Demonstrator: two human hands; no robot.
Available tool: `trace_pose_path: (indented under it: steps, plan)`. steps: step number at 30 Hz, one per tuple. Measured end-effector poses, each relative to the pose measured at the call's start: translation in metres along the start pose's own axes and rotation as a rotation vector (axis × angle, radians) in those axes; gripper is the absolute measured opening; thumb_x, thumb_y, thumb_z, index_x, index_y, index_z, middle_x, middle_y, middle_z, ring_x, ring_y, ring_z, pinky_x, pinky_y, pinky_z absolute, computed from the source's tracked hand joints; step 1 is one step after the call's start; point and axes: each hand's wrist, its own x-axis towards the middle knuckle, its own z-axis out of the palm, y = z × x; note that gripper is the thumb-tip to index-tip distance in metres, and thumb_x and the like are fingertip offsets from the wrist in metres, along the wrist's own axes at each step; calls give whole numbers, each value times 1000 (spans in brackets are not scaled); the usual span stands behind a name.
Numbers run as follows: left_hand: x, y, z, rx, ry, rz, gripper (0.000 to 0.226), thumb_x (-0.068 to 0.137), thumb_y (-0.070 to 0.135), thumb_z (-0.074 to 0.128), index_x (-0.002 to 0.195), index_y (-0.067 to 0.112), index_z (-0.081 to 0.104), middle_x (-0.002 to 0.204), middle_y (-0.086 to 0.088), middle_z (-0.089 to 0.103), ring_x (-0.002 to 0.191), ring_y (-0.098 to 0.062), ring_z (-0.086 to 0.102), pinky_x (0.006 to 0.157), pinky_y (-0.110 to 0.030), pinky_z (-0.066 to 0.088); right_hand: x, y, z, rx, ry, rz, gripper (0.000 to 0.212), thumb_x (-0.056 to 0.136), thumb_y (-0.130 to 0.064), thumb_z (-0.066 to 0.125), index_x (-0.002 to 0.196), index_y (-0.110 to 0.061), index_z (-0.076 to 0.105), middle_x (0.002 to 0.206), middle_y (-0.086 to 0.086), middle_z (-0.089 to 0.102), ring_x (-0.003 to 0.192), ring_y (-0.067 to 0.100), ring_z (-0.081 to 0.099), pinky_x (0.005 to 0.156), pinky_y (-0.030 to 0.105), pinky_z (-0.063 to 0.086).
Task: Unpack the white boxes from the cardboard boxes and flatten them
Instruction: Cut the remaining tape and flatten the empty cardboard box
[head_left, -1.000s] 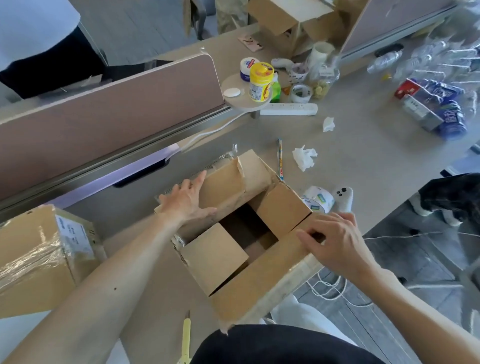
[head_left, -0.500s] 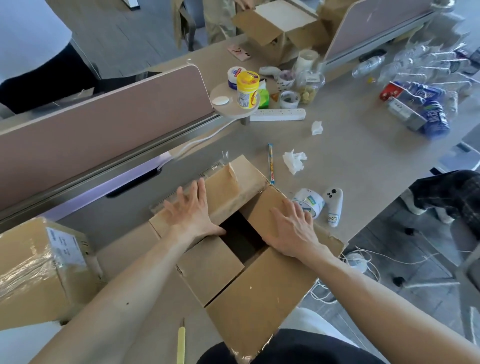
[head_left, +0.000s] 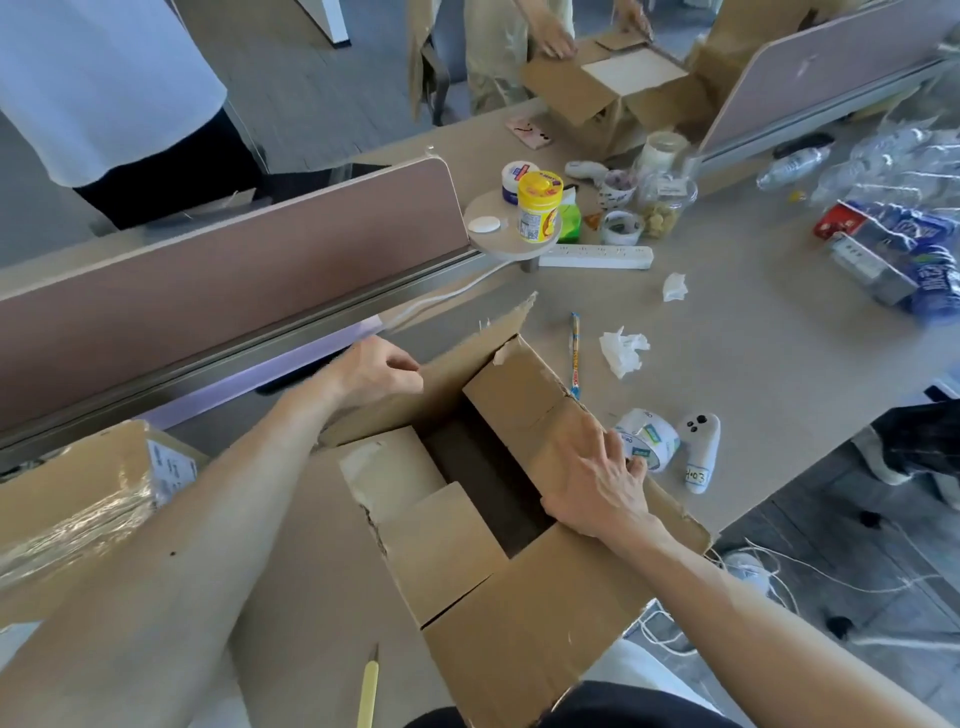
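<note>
**Cardboard box open at the desk's near edge**

Nearest me, I saw a thin yellow tool (head_left: 370, 686) at the near edge of the desk (head_left: 753, 338), just left of the cardboard box (head_left: 519, 639). The box's flaps stood open over a dark inside. The right hand (head_left: 597, 478) lay flat with fingers straight, pressing the right flap. The left hand (head_left: 376, 371) curled its fingers round the far flap's edge. A tape roll (head_left: 649, 441) sat just right of the box. At the far edge, a carton (head_left: 566, 83) showed a white box (head_left: 631, 70) inside.
</note>
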Motion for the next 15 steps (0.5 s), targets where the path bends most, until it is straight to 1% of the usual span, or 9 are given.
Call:
trace_pose_path:
  steps: [1,2,3,4,5,7,9,12,15]
  plan:
    - [0,1,-9,25,81,11,10,81,35,72,82,25,73,106,2,71,98,-19,64,68,-25,44,0,0,0,5,0,2,66,70,-42,64,129,-34,37,144,0,10,132,30,17,103,56,26]
    - [0,2,-18,70,165,24,13,81,35,76,76,23,73,107,-2,71,98,-22,65,61,-25,40,0,1,0,4,0,3,64,69,-42,64,128,-34,39,144,0,10,132,30,17,103,55,26]
    - [0,1,-25,136,250,33,19,80,38,78,73,22,71,103,-7,72,97,-26,65,59,-26,39,1,1,0,0,-1,2,64,69,-42,64,128,-34,39,145,0,9,132,30,16,103,56,26]
    - [2,-2,-29,214,340,29,23,80,42,78,76,21,71,94,-8,71,96,-30,65,60,-27,40,1,1,-1,-3,-2,-1,65,69,-42,64,128,-35,38,146,1,8,131,30,17,103,56,27]
    - [5,-6,-31,299,429,6,26,82,46,75,85,20,72,91,-7,70,95,-32,65,65,-30,44,2,1,-1,-9,-4,-5,66,70,-42,64,129,-35,37,147,2,8,131,31,17,103,56,28]
    - [13,-21,-26,454,539,-75,34,88,43,69,112,19,70,105,-10,71,102,-37,64,80,-39,51,3,1,-1,-31,-10,-14,67,70,-43,64,130,-35,35,147,3,8,130,31,19,101,56,29]
    - [20,-37,-11,564,531,-140,42,94,34,62,130,14,58,125,-13,65,115,-36,59,92,-45,48,4,2,-1,-48,-18,-14,67,71,-44,63,131,-33,36,147,4,9,130,32,19,101,57,30]
    - [24,-55,19,592,446,-211,49,100,30,50,143,7,41,151,-12,41,134,-34,44,105,-50,37,6,1,-1,-54,-48,-19,65,70,-42,63,129,-33,38,147,6,8,131,34,17,104,61,26]
    - [17,-57,53,512,367,-240,56,104,35,32,153,8,27,162,-12,19,145,-33,27,114,-52,23,10,-2,2,-81,-35,-40,68,68,-38,65,130,-30,39,143,11,9,134,37,10,111,66,11]
